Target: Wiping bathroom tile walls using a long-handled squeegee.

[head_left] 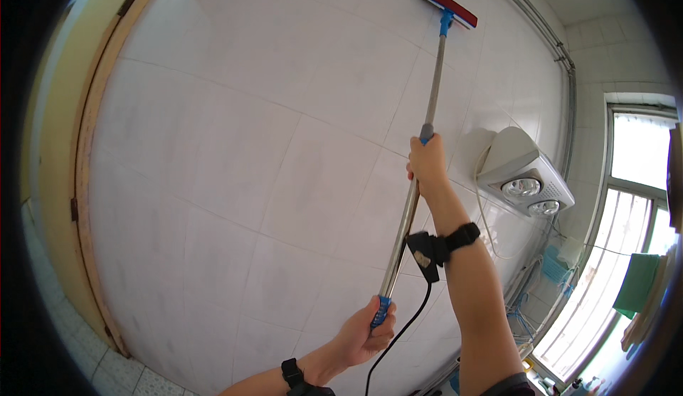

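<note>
A long-handled squeegee (435, 86) with a telescopic metal pole slants up across the tiled wall (213, 147). Its red head (451, 7), joined by a blue swivel, is up at the top of the wall, seemingly against the tiles. My left hand (366, 332) is closed round the blue grip at the pole's lower end. Higher up, my right hand (428, 161) wraps the pole just below its grey collar. Both wrists wear black straps; a small black box (424, 256) with a cable sits by the right one.
A white heater lamp unit (526, 172) with two round bulbs juts from the wall right of my right hand, its pale cord hanging. Pipes (569, 111) run along the upper right corner. A barred window (619, 218) with green cloth (635, 283) stands right, a wooden door frame (89, 147) left.
</note>
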Action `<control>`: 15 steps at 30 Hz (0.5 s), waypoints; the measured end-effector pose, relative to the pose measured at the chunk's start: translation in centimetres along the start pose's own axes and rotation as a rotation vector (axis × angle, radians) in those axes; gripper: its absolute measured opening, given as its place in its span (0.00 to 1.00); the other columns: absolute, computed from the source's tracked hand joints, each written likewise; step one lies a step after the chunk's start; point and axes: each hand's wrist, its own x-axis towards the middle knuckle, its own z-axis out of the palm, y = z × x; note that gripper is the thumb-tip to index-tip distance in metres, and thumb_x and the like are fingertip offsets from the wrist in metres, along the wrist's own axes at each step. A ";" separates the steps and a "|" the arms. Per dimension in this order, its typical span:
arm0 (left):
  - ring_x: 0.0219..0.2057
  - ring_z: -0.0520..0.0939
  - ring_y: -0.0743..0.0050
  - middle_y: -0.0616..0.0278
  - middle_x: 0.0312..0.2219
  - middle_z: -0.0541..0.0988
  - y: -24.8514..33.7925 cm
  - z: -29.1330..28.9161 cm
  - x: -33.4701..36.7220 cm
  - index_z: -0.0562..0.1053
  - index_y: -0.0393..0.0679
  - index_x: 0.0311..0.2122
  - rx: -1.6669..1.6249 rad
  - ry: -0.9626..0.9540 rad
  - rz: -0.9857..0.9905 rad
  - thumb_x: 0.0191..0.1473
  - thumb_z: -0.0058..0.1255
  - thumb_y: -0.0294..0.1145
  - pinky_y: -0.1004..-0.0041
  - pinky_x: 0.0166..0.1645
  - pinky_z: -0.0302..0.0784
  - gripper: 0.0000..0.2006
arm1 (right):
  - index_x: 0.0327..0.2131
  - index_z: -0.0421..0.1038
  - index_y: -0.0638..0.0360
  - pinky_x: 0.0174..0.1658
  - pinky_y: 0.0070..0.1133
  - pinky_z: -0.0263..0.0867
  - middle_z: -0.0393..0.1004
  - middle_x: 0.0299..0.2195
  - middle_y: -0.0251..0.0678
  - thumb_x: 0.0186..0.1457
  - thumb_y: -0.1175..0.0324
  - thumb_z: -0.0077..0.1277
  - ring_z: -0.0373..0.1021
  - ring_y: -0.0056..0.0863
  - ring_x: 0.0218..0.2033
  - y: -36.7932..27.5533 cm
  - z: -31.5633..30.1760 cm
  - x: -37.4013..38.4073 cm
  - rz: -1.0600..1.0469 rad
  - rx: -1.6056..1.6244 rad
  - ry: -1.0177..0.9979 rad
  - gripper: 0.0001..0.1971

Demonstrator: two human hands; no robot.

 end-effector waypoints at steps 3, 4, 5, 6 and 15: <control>0.08 0.48 0.86 0.73 0.10 0.52 -0.1 0.1 0.3 0.60 0.45 0.28 -0.032 -0.034 -0.019 0.53 0.27 0.51 0.85 0.11 0.41 0.18 | 0.28 0.52 0.64 0.08 0.20 0.50 0.55 0.12 0.32 0.46 0.71 0.39 0.54 0.21 0.08 0.3 -0.4 0.4 -0.012 0.010 0.016 0.08; 0.08 0.48 0.86 0.73 0.10 0.52 0.3 0.5 0.5 0.61 0.45 0.28 -0.035 -0.012 -0.029 0.53 0.27 0.51 0.85 0.11 0.42 0.18 | 0.28 0.52 0.64 0.08 0.21 0.51 0.55 0.13 0.32 0.46 0.71 0.39 0.55 0.21 0.08 0.4 -0.4 1.1 -0.038 0.002 0.006 0.09; 0.08 0.48 0.86 0.73 0.10 0.52 0.7 1.0 1.0 0.61 0.45 0.28 -0.035 -0.014 -0.037 0.53 0.27 0.51 0.85 0.11 0.42 0.18 | 0.28 0.52 0.64 0.08 0.21 0.51 0.55 0.13 0.32 0.46 0.71 0.39 0.55 0.21 0.08 0.0 -0.6 1.9 -0.036 -0.001 0.014 0.09; 0.08 0.48 0.86 0.73 0.10 0.52 1.2 1.6 1.6 0.61 0.45 0.28 -0.027 -0.025 -0.031 0.53 0.28 0.51 0.85 0.11 0.42 0.18 | 0.28 0.52 0.65 0.08 0.21 0.51 0.55 0.12 0.33 0.46 0.71 0.39 0.55 0.21 0.08 -0.7 -0.8 2.8 -0.042 -0.045 0.032 0.09; 0.08 0.48 0.86 0.73 0.10 0.53 0.6 -1.3 -0.3 0.60 0.46 0.27 0.019 0.054 0.004 0.52 0.29 0.53 0.85 0.12 0.42 0.19 | 0.30 0.51 0.65 0.09 0.20 0.52 0.56 0.13 0.33 0.48 0.71 0.38 0.55 0.22 0.09 1.6 1.0 0.0 -0.012 -0.073 0.018 0.09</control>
